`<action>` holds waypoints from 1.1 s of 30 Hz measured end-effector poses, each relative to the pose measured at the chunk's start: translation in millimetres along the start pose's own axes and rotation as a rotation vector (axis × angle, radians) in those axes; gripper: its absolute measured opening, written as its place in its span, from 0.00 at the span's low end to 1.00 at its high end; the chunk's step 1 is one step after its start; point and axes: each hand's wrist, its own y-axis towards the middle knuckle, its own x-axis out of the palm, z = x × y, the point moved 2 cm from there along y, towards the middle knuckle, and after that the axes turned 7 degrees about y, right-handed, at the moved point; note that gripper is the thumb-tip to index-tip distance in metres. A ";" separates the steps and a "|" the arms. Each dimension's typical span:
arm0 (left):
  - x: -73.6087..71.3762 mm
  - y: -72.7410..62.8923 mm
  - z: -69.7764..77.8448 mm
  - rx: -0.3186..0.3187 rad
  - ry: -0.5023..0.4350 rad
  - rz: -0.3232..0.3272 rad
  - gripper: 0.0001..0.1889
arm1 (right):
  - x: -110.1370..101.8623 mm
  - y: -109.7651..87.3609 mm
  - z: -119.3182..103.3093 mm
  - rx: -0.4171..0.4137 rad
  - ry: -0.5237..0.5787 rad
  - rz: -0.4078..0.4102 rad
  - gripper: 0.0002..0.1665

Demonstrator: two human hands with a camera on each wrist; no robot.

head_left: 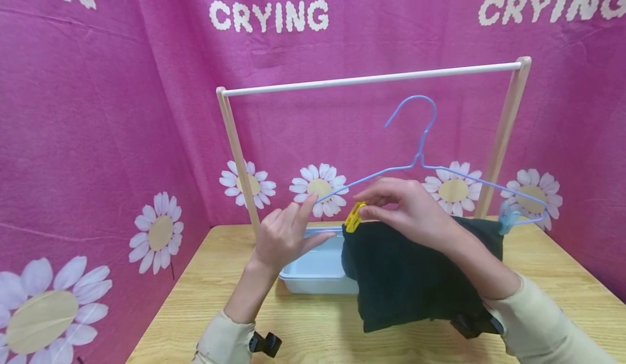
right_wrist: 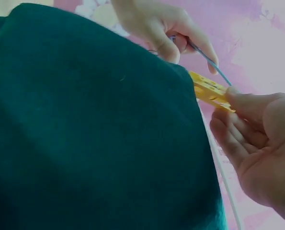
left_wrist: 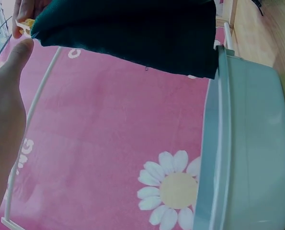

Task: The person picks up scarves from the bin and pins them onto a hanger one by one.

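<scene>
You face pink cloth (head_left: 107, 125) on the left, far and right sides, with white lettering (head_left: 279, 17) and daisies (head_left: 42, 322), around a wood-grain table (head_left: 210, 277).

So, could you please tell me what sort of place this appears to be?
Most likely a curtained-off booth rather than an ordinary room: a flowered pink curtain hangs at the back and sides, with a wooden table before it and a rack towards the back.

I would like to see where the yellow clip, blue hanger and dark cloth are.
Yellow clip (head_left: 354, 218), head view, on its body.
Blue hanger (head_left: 423, 144), head view, on its neck.
Dark cloth (head_left: 413, 277), head view, on its middle.
</scene>
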 end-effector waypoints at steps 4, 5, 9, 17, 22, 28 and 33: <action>-2.2 5.8 1.7 0.036 0.014 0.018 0.37 | -0.3 4.9 -2.1 0.102 0.011 -0.066 0.14; -2.7 6.7 2.2 0.044 0.017 0.020 0.37 | 0.1 5.7 -2.7 0.120 0.005 -0.085 0.13; -3.8 8.5 3.8 0.067 0.021 0.009 0.36 | 5.1 8.6 -4.7 0.120 -0.011 -0.160 0.13; -0.7 6.7 0.2 0.010 -0.007 -0.039 0.35 | 12.5 0.6 -3.5 0.037 -0.075 -0.095 0.24; 0.6 4.0 -4.8 -0.014 -0.023 -0.063 0.36 | 13.4 -9.0 0.8 -0.007 -0.099 0.000 0.31; -2.5 -6.8 -12.6 -0.018 -0.026 -0.091 0.33 | 2.4 -20.1 2.8 -0.133 -0.166 0.102 0.30; -7.1 -18.9 -19.5 -0.046 -0.038 -0.107 0.32 | -9.4 -32.5 7.0 -0.183 -0.197 0.163 0.33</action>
